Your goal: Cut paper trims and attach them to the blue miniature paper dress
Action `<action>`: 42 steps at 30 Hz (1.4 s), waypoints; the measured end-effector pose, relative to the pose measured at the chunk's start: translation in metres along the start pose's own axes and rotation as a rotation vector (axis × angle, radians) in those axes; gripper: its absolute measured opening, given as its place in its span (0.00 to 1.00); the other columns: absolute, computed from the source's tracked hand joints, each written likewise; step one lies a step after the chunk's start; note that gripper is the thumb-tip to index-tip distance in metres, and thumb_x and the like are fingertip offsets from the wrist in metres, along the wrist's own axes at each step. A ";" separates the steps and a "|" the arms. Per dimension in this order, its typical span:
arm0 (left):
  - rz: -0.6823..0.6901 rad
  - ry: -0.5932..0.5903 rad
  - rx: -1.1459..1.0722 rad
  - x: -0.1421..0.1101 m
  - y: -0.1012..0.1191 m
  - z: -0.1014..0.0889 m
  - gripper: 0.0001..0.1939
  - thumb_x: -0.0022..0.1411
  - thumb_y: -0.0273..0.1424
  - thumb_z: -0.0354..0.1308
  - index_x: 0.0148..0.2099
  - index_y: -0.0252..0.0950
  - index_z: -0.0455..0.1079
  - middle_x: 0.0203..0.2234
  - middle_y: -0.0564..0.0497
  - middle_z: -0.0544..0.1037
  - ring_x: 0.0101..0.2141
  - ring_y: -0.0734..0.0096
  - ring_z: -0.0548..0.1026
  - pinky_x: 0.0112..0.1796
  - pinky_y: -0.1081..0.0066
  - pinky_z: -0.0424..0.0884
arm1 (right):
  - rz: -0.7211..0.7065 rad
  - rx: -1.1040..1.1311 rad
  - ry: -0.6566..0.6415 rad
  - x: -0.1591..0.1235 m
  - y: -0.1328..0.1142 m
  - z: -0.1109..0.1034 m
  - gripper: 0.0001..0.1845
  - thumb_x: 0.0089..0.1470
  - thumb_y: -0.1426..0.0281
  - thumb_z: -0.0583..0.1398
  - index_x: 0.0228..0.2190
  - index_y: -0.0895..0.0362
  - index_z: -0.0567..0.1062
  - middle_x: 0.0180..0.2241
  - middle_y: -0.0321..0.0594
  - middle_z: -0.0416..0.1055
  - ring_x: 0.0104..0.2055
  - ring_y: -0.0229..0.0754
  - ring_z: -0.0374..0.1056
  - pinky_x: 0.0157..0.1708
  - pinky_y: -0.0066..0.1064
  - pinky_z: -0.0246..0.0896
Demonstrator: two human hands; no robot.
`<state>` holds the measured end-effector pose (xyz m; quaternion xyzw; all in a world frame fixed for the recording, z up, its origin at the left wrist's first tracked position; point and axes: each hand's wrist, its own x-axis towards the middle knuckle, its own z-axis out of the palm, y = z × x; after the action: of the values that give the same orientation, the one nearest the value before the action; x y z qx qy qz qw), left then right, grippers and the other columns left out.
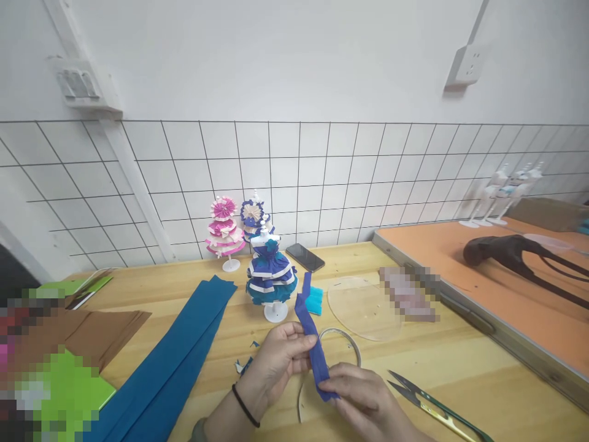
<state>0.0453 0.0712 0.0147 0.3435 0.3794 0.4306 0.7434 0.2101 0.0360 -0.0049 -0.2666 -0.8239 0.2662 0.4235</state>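
A folded strip of purple-blue crepe paper [317, 359] runs upright between my hands, its far end bent over. My left hand [283, 359] pinches it about midway with thumb and fingers. Near its lower end, my right hand [363, 396] grips the strip between thumb and fingertips. Just beyond stands a small white dress form with a tiered blue and white paper dress [272, 273]. A roll of tape [354, 344] lies behind the strip and is partly hidden by it. Scissors [427, 399] with thin blades lie open to the right of my right hand.
Pink and white [224, 230] and blue and cream [252, 212] paper dresses stand behind. Nearby lie a phone [306, 256], a turquoise packet [314, 301] and a clear round sheet [363, 307]. Teal paper [170, 356] covers the left. A raised orange board [460, 270] is at right.
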 end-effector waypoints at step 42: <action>0.008 -0.030 0.360 0.000 -0.002 0.002 0.14 0.43 0.36 0.63 0.27 0.30 0.69 0.19 0.49 0.74 0.18 0.76 0.69 0.23 0.75 0.62 | 0.345 0.023 -0.031 0.001 0.002 -0.001 0.13 0.55 0.68 0.52 0.25 0.58 0.73 0.25 0.39 0.69 0.29 0.38 0.65 0.30 0.27 0.58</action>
<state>0.0477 0.0705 0.0141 0.4790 0.4378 0.3536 0.6737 0.2104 0.0384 -0.0053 -0.3949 -0.7692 0.3485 0.3619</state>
